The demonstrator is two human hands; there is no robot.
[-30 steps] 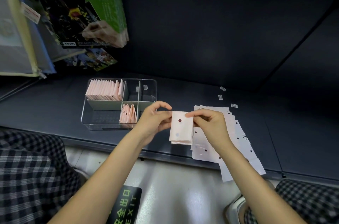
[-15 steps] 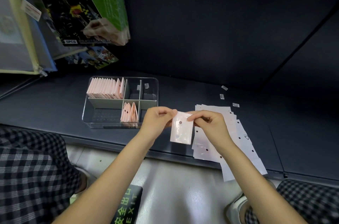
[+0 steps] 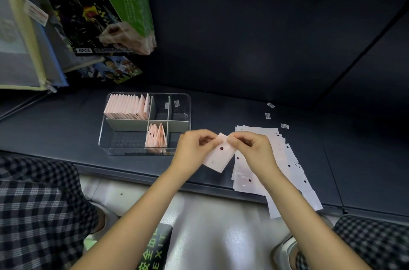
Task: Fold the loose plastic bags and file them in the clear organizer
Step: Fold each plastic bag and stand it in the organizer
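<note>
Dark desk (image 3: pixel 66 128): left hand (image 3: pixel 194 148) and right hand (image 3: pixel 252 150) pinch a thin, limp, likely slippery folded bag (image 3: pixel 218 158) by its top edge, organizer (image 3: pixel 106 137) at nine o'clock.

Bare dark shelf (image 3: pixel 243 101) is lying open at twelve o'clock. The clear organizer (image 3: pixel 188 112) is blocking ten o'clock, its upright dividers (image 3: pixel 127 124) splitting the compartments. Loose plastic bags (image 3: pixel 274 159) are covering three o'clock. Hanging packets (image 3: pixel 106 15) are crowding eleven o'clock overhead.
</note>
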